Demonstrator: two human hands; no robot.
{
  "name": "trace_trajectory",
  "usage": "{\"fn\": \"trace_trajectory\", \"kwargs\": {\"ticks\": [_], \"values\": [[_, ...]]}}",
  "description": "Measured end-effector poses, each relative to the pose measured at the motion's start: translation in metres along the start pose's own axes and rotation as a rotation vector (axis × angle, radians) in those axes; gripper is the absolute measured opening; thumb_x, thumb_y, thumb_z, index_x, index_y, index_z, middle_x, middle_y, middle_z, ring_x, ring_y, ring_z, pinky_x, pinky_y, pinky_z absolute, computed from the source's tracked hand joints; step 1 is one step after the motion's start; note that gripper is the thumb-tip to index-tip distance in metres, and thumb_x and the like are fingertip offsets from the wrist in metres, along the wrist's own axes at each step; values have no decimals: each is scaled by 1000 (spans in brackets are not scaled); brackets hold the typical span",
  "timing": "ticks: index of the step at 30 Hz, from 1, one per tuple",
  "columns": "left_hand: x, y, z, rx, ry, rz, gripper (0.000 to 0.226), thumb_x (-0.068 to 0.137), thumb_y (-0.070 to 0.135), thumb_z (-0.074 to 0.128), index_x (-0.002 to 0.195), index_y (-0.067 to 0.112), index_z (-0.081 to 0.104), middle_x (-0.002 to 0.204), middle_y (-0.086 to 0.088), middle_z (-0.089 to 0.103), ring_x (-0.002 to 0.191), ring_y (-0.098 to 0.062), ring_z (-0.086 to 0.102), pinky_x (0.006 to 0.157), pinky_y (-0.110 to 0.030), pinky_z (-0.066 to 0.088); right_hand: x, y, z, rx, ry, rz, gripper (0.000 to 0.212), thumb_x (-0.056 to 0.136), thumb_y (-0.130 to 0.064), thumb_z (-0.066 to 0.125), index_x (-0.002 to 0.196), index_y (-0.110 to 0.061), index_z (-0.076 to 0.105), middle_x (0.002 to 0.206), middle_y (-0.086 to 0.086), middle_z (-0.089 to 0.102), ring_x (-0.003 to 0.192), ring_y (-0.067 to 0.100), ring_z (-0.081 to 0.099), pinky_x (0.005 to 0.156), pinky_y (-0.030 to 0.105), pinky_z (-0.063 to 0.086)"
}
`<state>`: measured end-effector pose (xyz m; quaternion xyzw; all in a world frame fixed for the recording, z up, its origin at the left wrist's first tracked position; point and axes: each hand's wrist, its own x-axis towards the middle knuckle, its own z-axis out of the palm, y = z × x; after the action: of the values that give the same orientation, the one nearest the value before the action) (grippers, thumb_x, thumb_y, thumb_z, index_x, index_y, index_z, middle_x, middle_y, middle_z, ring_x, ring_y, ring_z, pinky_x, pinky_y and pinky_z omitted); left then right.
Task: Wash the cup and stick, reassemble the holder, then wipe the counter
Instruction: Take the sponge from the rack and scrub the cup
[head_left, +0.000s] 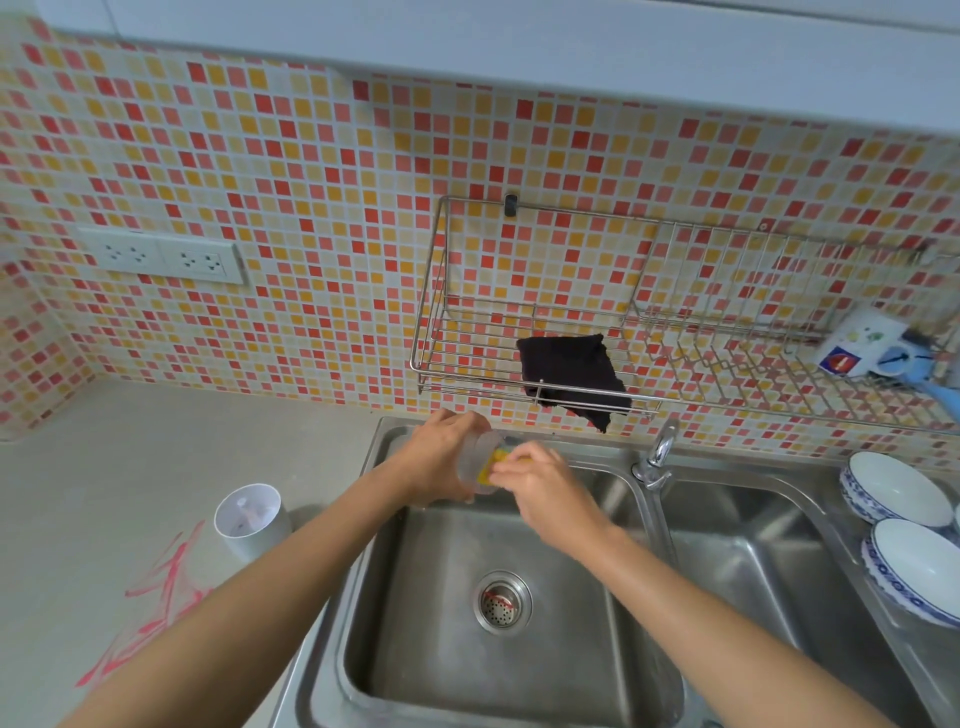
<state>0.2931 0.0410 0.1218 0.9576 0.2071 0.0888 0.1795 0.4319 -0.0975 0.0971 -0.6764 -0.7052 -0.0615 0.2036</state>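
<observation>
Over the back of the left sink basin (415, 649), my left hand (441, 452) grips a clear plastic cup (480, 460) lying on its side, mouth toward the right. My right hand (540, 486) pinches a yellow sponge (491, 467) pushed into the cup's mouth. A white cylindrical holder (252, 522) stands upright on the grey counter (156, 457) left of the sink, with something small inside it. Red smeared marks (150, 608) cover the counter in front of the holder. A dark cloth (571, 374) hangs on the wire wall rack (467, 364). No stick is visible.
A chrome tap (657, 457) stands between the two basins. The left basin has a drain strainer (503, 603). Two blue-patterned bowls (904, 530) sit at the right of the sink. A mug (862, 343) lies on the rack's right end. Wall sockets (161, 257) are at the left.
</observation>
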Motion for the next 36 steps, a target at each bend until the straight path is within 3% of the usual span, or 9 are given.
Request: {"fn": "trace_trajectory", "kwargs": {"ticks": [3, 5, 8, 11, 15, 19, 25, 30, 36], "values": [[-2, -7, 5, -5, -41, 8, 81, 68, 43, 82, 134, 21, 39, 134, 5, 51, 123, -17, 38, 100, -28, 39, -5, -17, 11, 407, -75, 300, 26, 90, -7, 60, 111, -18, 72, 111, 3, 68, 108, 15, 55, 97, 12, 35], [-3, -8, 9, -7, -67, 2, 80, 67, 40, 83, 133, 22, 41, 134, 5, 51, 122, -15, 40, 99, -26, 39, -5, -19, 13, 407, -99, 326, 26, 91, -7, 58, 112, -16, 72, 112, 2, 67, 109, 16, 54, 92, 5, 30], [-4, -5, 12, -26, -104, -17, 81, 63, 35, 86, 130, 25, 41, 132, 7, 53, 119, -14, 43, 98, -29, 45, -5, -8, 4, 78, -133, 67, 29, 81, -1, 64, 105, -14, 74, 105, 0, 69, 103, 23, 56, 92, 32, 45], [-3, 1, 12, -56, -88, -18, 81, 62, 30, 87, 129, 26, 42, 130, 7, 54, 116, -13, 44, 95, -30, 47, -7, 1, 0, -229, -19, -115, 21, 73, -11, 61, 88, -18, 74, 92, -8, 71, 95, 21, 59, 79, 31, 51], [-2, 1, 10, -41, -68, 23, 80, 65, 31, 85, 131, 24, 42, 132, 8, 53, 120, -16, 41, 96, -28, 43, -16, -12, 19, 162, 6, 202, 31, 84, 2, 55, 104, -13, 74, 104, 1, 70, 102, 15, 56, 93, 30, 47], [-7, -6, 18, -19, -90, 15, 78, 68, 36, 83, 132, 25, 40, 134, 8, 52, 121, -14, 39, 97, -27, 38, -22, -24, 23, 451, -60, 396, 27, 90, -8, 57, 109, -20, 73, 109, -1, 70, 108, 10, 54, 96, 13, 37], [-8, 0, 21, -64, -119, -12, 80, 65, 30, 86, 131, 29, 40, 135, 9, 52, 121, -16, 39, 98, -31, 42, -23, 11, 9, -9, -103, 57, 43, 78, 3, 65, 111, -24, 71, 111, -10, 70, 107, 19, 54, 92, 36, 46], [-8, -6, 14, -136, -100, -9, 83, 65, 33, 86, 135, 31, 41, 136, 12, 50, 122, -15, 42, 103, -33, 42, -30, 2, 7, 109, -56, -12, 36, 80, -7, 68, 112, -23, 70, 111, -13, 69, 102, 18, 54, 89, 35, 50], [-8, -3, 11, -292, -41, -19, 86, 67, 34, 85, 139, 36, 40, 132, 5, 37, 119, -12, 41, 104, -30, 41, -22, 5, 2, -11, 126, -51, 25, 79, -12, 73, 101, -22, 71, 106, -11, 69, 97, 18, 53, 80, 35, 54]]}}
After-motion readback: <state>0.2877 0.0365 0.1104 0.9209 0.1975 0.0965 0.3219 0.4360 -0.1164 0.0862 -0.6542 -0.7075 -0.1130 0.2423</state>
